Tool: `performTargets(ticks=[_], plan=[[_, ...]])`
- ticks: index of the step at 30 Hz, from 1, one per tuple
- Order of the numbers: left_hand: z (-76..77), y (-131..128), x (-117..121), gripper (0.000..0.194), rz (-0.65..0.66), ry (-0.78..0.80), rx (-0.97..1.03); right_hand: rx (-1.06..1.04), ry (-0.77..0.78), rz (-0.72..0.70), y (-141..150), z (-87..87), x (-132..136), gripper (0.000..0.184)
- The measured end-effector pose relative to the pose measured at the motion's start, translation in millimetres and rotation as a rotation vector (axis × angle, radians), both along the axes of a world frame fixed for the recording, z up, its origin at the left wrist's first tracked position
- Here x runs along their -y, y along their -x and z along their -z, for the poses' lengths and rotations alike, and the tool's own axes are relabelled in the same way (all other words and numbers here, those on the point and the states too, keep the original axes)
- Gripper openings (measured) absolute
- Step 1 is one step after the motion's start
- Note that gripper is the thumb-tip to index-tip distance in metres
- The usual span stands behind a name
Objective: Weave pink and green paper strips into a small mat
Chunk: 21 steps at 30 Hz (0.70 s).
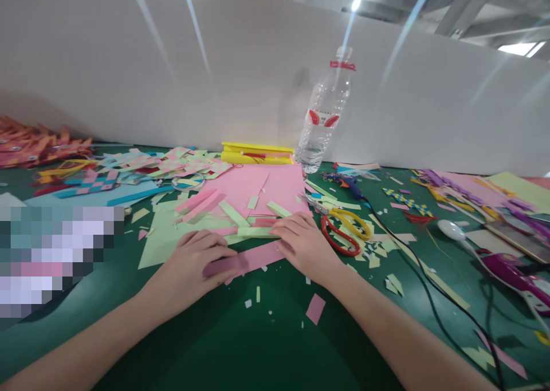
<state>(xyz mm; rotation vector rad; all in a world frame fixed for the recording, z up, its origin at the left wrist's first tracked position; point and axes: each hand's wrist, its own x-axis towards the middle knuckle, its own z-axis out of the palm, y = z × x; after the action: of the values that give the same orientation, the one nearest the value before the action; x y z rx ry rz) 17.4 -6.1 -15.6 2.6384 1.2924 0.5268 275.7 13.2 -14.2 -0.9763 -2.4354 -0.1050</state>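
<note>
Covering pink strip (258, 258) end: right hand (307, 245)

We look across a dark green tabletop (266, 356) whose smooth surface catches a soft sheen. Along its far edge we see a plain, pale grey partition (206, 82) spanning the whole width, its top edge sloping down toward the right. Above it we make out grey ceiling beams (462, 10), a small bright lamp (356, 3) and, farther right, a glowing white panel (518, 48), perhaps a window. Pale bluish streaks of light cross our view.
</note>
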Motion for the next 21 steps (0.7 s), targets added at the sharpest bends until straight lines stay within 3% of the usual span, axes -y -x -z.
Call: performTargets(ticks=[8, 13, 21], plan=[[-2.4, -2.5, 3.7, 0.022, 0.096, 0.041, -0.017, -0.06, 0.074, 0.121, -1.8, 4.1, -5.1, 0.021], [-3.9, -3.7, 5.3, 0.022, 0.087, -0.006, 0.014, -0.036, 0.085, 0.148, -1.5, 2.9, -3.9, 0.023], [-3.1, 1.7, 1.8, 0.022, -0.071, -0.19, 0.187, -0.122, -0.011, -0.024, -2.7, -2.4, -0.4, 0.013]])
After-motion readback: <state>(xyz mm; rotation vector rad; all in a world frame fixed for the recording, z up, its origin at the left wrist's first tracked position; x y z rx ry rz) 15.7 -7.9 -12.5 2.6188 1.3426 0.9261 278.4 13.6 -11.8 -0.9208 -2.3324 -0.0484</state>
